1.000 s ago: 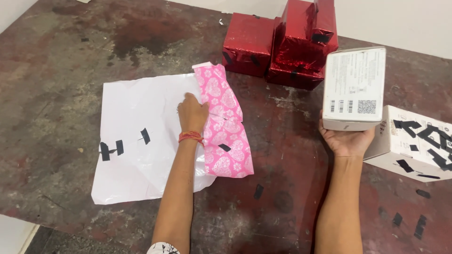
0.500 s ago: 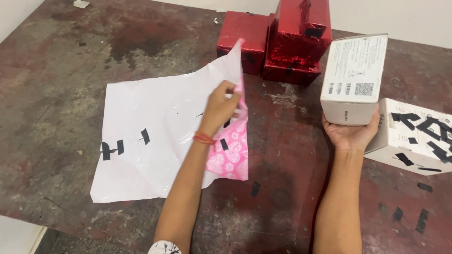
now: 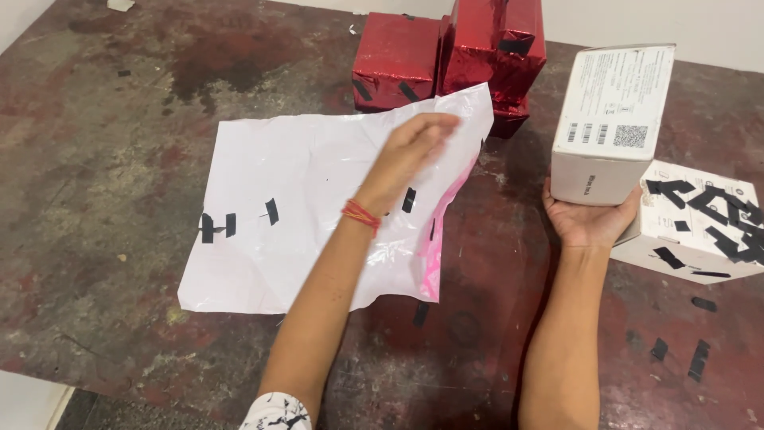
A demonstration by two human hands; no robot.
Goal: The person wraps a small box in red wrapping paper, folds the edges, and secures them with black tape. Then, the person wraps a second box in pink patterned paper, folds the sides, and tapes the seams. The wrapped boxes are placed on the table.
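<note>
A: Where's the sheet?
B: Centre frame, flat on the table; left hand rests on it, fingers together, extended.
A: Handling?
B: Probably light, floppy, slippery; pinch an edge. Right hand cups a box.

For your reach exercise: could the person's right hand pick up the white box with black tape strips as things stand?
Probably not yet. The right hand lies just beside the taped white box, but it is already holding up another white box, so it has no free grip.
</note>
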